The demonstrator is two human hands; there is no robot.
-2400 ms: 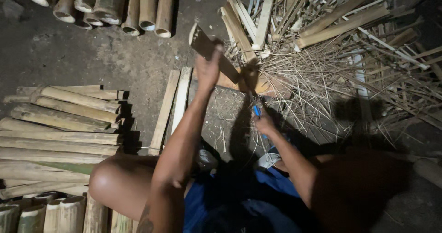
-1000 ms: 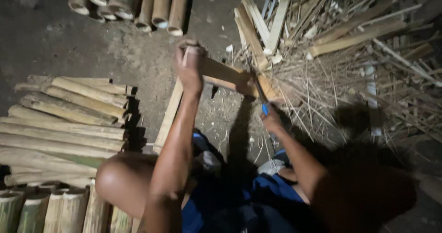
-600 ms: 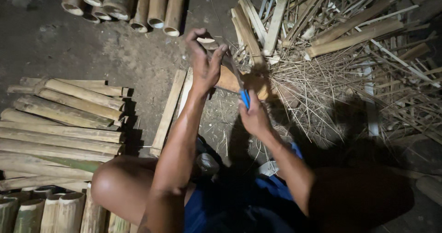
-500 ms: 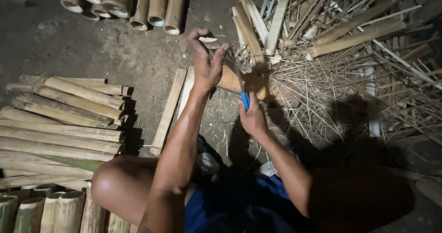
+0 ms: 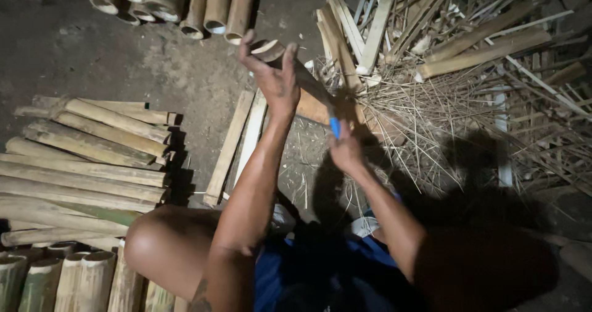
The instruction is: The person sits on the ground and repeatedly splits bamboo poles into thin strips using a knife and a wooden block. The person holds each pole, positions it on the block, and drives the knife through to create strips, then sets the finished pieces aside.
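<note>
**A:** What do I have at the floor's left edge?

**B:** A stack of long split pale bamboo slats, lying flat. Two loose flat bamboo strips lie just right of it.

**A:** And my hands?

**B:** My left hand is raised near the middle, fingers curled around the upper end of a short tan split bamboo piece that slants down to the right. My right hand is closed on a blue-handled knife, right against that piece's lower part.

**A:** Further right?

**B:** A heap of thin bamboo slivers and offcuts covers the floor's right side.
</note>
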